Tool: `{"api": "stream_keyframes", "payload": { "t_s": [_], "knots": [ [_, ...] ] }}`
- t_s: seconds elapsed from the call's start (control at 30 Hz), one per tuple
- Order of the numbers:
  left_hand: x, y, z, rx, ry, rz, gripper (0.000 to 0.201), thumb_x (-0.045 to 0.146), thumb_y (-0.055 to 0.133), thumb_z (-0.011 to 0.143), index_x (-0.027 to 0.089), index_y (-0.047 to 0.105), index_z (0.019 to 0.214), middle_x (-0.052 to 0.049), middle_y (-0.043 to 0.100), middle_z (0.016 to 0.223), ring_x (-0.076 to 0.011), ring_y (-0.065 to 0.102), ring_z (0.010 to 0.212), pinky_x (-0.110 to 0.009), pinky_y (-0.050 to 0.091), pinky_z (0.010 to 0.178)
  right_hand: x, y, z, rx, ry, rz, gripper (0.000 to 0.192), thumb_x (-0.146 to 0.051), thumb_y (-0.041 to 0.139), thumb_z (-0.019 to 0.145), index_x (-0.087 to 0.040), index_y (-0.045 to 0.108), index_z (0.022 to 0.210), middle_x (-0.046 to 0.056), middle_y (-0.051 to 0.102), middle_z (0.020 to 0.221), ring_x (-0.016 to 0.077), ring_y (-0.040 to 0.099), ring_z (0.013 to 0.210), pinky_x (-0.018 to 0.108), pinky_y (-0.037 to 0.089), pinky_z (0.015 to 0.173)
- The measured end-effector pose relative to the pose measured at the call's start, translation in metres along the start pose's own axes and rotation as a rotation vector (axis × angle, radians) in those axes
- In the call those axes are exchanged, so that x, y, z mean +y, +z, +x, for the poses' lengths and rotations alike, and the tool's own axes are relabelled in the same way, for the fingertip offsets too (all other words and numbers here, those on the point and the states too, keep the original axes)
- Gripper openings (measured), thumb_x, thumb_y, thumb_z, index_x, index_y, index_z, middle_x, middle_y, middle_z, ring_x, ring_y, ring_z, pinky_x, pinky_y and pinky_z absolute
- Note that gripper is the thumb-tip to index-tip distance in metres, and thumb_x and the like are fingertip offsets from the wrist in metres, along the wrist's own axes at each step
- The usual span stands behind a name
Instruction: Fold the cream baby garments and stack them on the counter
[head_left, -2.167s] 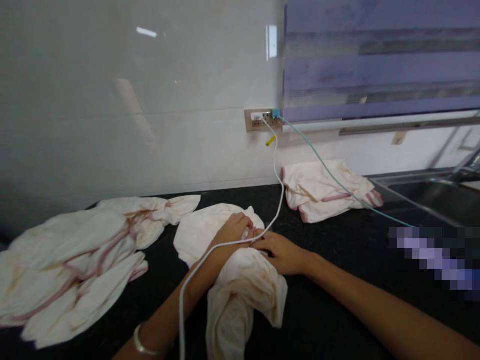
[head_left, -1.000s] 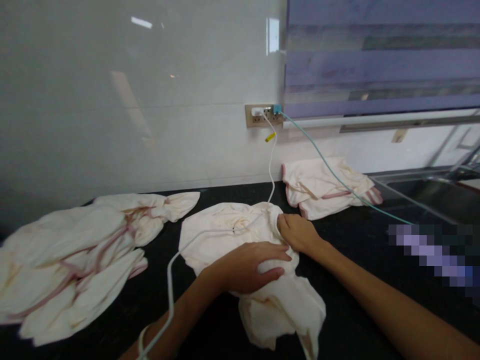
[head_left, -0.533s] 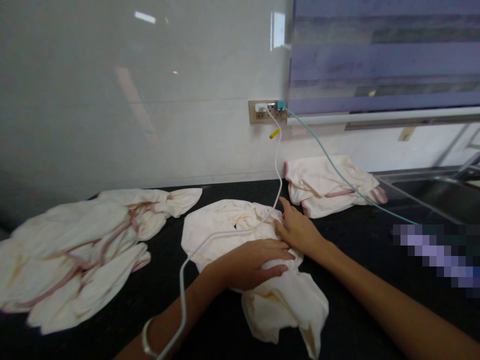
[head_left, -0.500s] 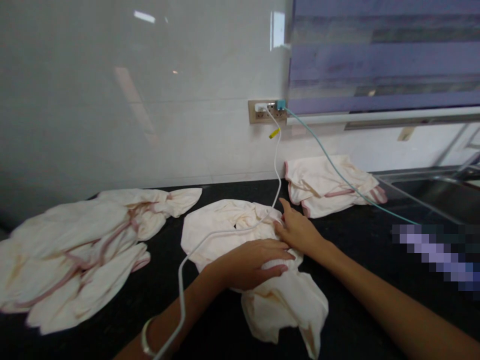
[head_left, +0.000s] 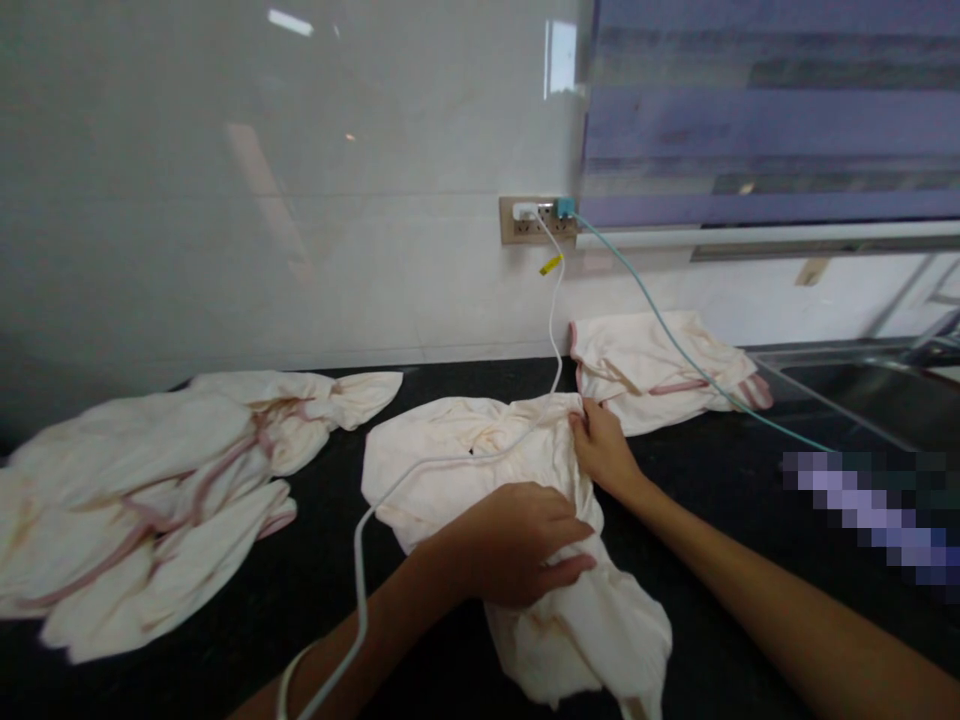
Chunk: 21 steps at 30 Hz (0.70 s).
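A crumpled cream-white garment (head_left: 427,500) with faint yellowish stains lies on the black countertop in front of me. My right hand (head_left: 606,452) is closed at its far right edge, pinching the fabric between thumb and fingers. Over the garment's middle hovers or rests my left hand (head_left: 521,540), palm down, thumb and fingers apart; I cannot tell whether its fingertips touch the cloth. The lower end of the garment (head_left: 600,630) trails towards me. Across the garment and over my left forearm runs a white cable (head_left: 435,461).
To the left lies a heap of pink-trimmed white garments (head_left: 135,470). A folded pink-trimmed garment (head_left: 645,360) sits by the wall, crossed by a teal cable (head_left: 645,290). Both cables reach a wall socket (head_left: 510,230). A sink (head_left: 855,385) is at the right; a purple blind (head_left: 750,130) hangs above.
My right hand has gone from spread fingers to a pinch on the garment, whose far right edge is now drawn out flatter. My left hand has risen slightly, and the lower end has shifted right.
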<state>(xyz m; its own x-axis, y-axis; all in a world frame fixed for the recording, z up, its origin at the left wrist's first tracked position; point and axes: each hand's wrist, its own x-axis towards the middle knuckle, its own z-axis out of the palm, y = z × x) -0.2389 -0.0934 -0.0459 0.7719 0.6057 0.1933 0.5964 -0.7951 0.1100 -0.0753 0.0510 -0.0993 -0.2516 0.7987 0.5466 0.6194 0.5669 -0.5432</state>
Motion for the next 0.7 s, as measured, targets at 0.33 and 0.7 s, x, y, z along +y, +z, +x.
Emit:
{"api": "stream_keyframes", "payload": {
  "t_s": [0.33, 0.7],
  "knots": [
    [0.015, -0.019, 0.001, -0.048, -0.131, -0.202, 0.059, 0.059, 0.049, 0.1, 0.017, 0.051, 0.06, 0.002, 0.048, 0.055, -0.0114, 0.044, 0.057, -0.03, 0.029, 0.057, 0.008, 0.009, 0.0, 0.081, 0.01, 0.04, 0.015, -0.022, 0.038, 0.094, -0.025, 0.049, 0.085, 0.008, 0.065, 0.082, 0.0252, 0.06, 0.083, 0.035, 0.043, 0.079],
    [0.01, -0.03, -0.001, -0.926, -0.303, -1.116, 0.038, 0.058, 0.073, 0.081, 0.02, 0.07, 0.087, 0.004, 0.066, 0.08, -0.0139, 0.059, 0.073, -0.023, 0.048, 0.067, 0.015, 0.011, 0.004, 0.09, 0.105, 0.096, 0.017, -0.023, 0.041, 0.094, -0.021, 0.057, 0.093, 0.009, 0.069, 0.091, 0.0241, 0.061, 0.085, 0.033, 0.044, 0.077]
  ]
}}
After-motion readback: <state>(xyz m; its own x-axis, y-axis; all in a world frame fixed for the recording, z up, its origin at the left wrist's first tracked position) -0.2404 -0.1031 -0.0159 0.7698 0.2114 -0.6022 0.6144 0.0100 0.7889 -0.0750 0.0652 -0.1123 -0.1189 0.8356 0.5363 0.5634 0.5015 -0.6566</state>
